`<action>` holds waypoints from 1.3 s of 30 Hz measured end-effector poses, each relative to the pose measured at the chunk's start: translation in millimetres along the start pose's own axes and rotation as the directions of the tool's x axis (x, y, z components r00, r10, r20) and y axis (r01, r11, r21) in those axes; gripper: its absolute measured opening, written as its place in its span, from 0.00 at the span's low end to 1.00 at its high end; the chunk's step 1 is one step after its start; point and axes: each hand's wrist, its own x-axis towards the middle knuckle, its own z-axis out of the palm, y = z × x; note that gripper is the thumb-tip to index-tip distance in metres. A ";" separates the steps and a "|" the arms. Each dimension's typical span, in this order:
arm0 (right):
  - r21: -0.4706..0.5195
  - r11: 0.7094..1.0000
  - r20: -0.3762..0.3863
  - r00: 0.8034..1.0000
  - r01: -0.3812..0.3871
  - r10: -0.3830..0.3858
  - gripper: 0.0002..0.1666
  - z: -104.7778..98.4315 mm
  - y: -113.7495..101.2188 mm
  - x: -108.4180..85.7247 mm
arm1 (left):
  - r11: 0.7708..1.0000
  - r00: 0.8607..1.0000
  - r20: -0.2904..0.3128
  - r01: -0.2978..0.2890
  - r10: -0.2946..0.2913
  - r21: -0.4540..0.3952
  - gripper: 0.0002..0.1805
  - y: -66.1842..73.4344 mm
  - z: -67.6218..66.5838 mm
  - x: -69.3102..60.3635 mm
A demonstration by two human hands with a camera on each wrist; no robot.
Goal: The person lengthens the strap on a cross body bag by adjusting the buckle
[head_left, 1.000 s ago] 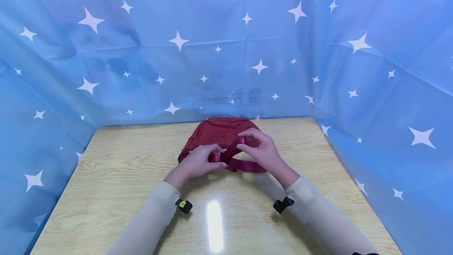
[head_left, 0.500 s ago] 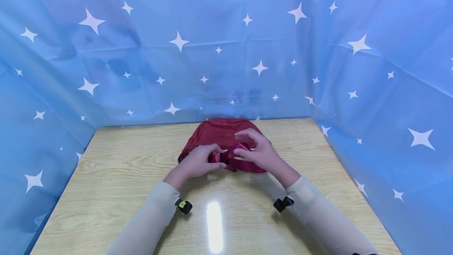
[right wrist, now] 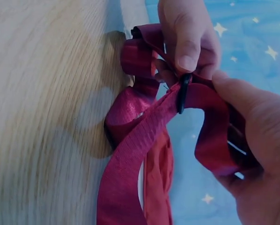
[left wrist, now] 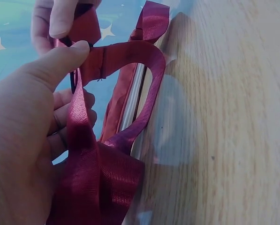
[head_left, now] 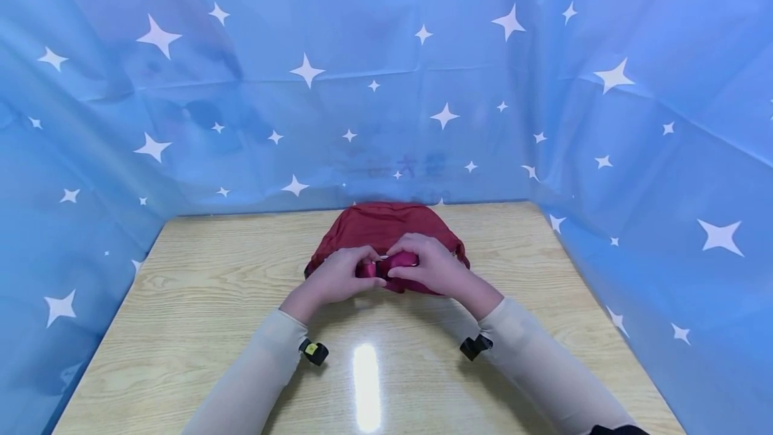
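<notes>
A dark red bag [head_left: 386, 220] lies at the table's far edge, its shiny strap [left wrist: 154, 79] looping in front of it. My left hand [head_left: 341, 277] grips the strap beside a black slider buckle [right wrist: 183, 93], thumb pressed near it. On the buckle's other side my right hand [head_left: 437, 270] pinches the strap, its thumb and fingers curled round a folded loop [right wrist: 212, 136]. Both hands are close together in front of the bag. What the fingertips do behind the strap is partly hidden.
The wooden table [head_left: 211, 307] has a bright light reflection near its front. A blue curtain [head_left: 253, 106] with white stars hangs behind and along both sides. Black wrist devices sit at both sleeves.
My right hand loosened round the strap, then came down and left toward the buckle, where its fingers have closed on the strap. The left hand has stayed in place.
</notes>
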 end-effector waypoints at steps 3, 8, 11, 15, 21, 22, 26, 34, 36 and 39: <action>0.020 1.000 -0.047 0.999 0.016 -0.015 0.17 -0.2 -0.4 -1.0 | 1.000 1.000 -0.001 0.009 -0.009 0.001 0.23 -0.3 -0.2 -0.3; 0.092 0.996 -0.143 0.990 -0.007 0.020 0.18 -3.3 0.0 -5.4 | 1.000 1.000 -0.004 0.007 -0.007 -0.011 0.25 -2.7 -0.3 -0.3; 0.147 0.989 -0.197 0.979 -0.020 0.050 0.17 -5.5 0.5 -8.1 | 1.000 1.000 -0.008 0.007 -0.007 -0.012 0.25 -4.6 -0.9 -0.4; 0.199 0.980 -0.223 0.973 -0.020 0.066 0.17 -6.5 2.3 -10.5 | 1.000 1.000 -0.006 0.008 -0.008 -0.005 0.24 -6.3 -1.5 -0.9; 0.208 0.977 -0.176 0.981 -0.039 0.077 0.20 -8.3 5.5 -14.0 | 1.000 1.000 -0.005 0.004 -0.004 -0.003 0.21 -6.0 -2.3 -1.1; 0.208 0.977 -0.172 0.982 -0.040 0.077 0.20 -8.9 6.2 -14.7 | 1.000 1.000 -0.006 0.003 -0.003 -0.003 0.21 -5.7 -2.5 -1.3; 0.223 0.974 -0.172 0.981 -0.046 0.086 0.19 -12.4 11.4 -18.0 | 1.000 1.000 -0.008 0.002 -0.002 0.005 0.19 -5.3 -2.8 -1.9; 0.138 0.990 -0.197 0.978 -0.038 0.065 0.12 -23.7 33.3 -39.6 | 1.000 1.000 -0.006 0.010 -0.010 0.001 0.20 -4.5 -2.9 -3.3; 0.058 0.998 -0.197 0.980 -0.016 0.027 0.12 -25.4 41.0 -47.9 | 1.000 1.000 -0.003 0.016 -0.016 0.004 0.21 -4.5 -2.7 -4.1; -0.074 0.997 -0.180 0.984 -0.011 -0.002 0.13 -28.8 50.9 -60.7 | 1.000 1.000 -0.001 0.021 -0.021 0.007 0.21 -3.5 -2.2 -3.1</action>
